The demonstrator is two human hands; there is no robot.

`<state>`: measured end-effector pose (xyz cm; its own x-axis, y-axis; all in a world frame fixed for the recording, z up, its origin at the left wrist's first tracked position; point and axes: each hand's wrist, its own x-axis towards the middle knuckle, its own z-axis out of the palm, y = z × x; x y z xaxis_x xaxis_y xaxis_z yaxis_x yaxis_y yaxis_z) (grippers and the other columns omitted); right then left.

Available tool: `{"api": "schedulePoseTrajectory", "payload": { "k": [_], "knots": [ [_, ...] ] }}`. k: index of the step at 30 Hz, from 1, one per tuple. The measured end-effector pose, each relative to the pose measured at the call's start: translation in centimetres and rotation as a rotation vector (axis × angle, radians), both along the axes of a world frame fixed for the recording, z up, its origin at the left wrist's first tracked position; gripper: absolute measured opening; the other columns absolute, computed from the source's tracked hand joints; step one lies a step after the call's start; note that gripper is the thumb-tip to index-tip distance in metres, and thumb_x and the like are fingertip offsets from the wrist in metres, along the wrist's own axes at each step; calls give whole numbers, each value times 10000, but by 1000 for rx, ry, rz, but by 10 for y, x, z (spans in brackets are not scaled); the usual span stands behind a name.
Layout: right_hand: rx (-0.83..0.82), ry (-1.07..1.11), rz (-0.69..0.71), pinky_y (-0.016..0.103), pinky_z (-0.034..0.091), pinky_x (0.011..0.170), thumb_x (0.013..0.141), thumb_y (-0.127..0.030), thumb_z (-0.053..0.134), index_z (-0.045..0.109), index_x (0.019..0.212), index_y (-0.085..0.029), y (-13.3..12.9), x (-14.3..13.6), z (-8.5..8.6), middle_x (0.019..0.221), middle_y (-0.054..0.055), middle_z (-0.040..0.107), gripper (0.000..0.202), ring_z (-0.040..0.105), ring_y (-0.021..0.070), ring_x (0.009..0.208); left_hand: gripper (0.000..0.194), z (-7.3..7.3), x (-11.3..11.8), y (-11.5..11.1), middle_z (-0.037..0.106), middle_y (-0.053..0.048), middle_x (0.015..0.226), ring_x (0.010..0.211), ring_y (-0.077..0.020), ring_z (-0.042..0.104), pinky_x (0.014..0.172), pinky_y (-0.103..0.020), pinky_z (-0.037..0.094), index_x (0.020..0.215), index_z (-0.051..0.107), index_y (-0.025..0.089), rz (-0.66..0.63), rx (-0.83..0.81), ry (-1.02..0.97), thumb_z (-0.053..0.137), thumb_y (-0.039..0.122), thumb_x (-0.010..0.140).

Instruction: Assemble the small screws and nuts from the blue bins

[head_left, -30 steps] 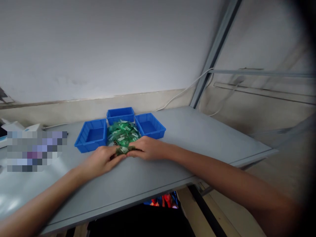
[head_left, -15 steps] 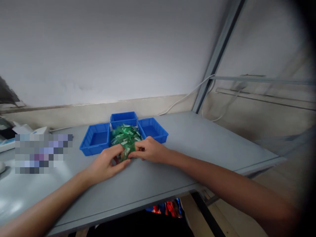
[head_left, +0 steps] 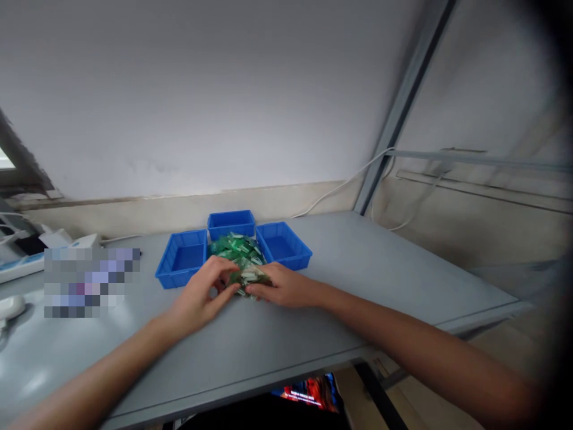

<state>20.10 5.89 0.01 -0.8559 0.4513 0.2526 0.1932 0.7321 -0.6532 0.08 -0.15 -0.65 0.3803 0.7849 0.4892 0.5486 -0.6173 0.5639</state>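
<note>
A heap of small, glossy green pieces [head_left: 237,245] with pale strips, like little plastic packets, lies on the grey table between three blue bins. In front of it, a bunch of the same green pieces [head_left: 250,275] is between my hands. My right hand [head_left: 282,285] grips this bunch from the right, thumb in front and fingers behind. From the left, my left hand [head_left: 209,289] pinches the bunch's edge with thumb and fingertips. How many pieces are in the bunch, I cannot tell.
Blue bins stand left [head_left: 181,278], behind [head_left: 231,227] and right [head_left: 286,257] of the heap. A power strip [head_left: 22,269], a white device [head_left: 11,307] and a blurred-out item [head_left: 92,283] are at the left. A lit screen [head_left: 313,394] shows below the table edge.
The bunch between my hands now shows more pale strips and lies spread wider. My left fingertips have closed in on its edge. The view has shifted slightly.
</note>
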Motion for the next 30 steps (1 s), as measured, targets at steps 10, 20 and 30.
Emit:
{"api": "schedulePoseTrajectory", "payload": {
  "k": [10, 20, 30],
  "knots": [
    [-109, 124, -314, 205, 307, 441, 712, -470, 626, 425, 751, -197, 7, -4, -9, 526, -71, 489, 341, 452, 82, 463, 173, 12, 2, -1, 502, 33, 642, 602, -104, 472, 555, -222, 401, 703, 535, 158, 92, -206, 25, 565, 306, 788],
    [107, 55, -62, 241, 389, 607, 778, -395, 575, 521, 932, -167, -1, -2, -1, 824, 22, 578, 281, 524, 127, 706, 178, 12, 3, -5, 583, -37, 901, 837, -160, 540, 763, -297, 444, 951, 545, 175, -51, -98, 106, 487, 312, 853],
    [73, 5, -88, 226, 342, 562, 865, -328, 463, 551, 820, -164, 2, -1, 2, 660, -19, 567, 191, 485, 100, 593, 174, 2, -3, 7, 492, 39, 652, 591, -97, 484, 539, -213, 424, 770, 495, 171, 97, -133, 26, 502, 334, 828]
  ]
}}
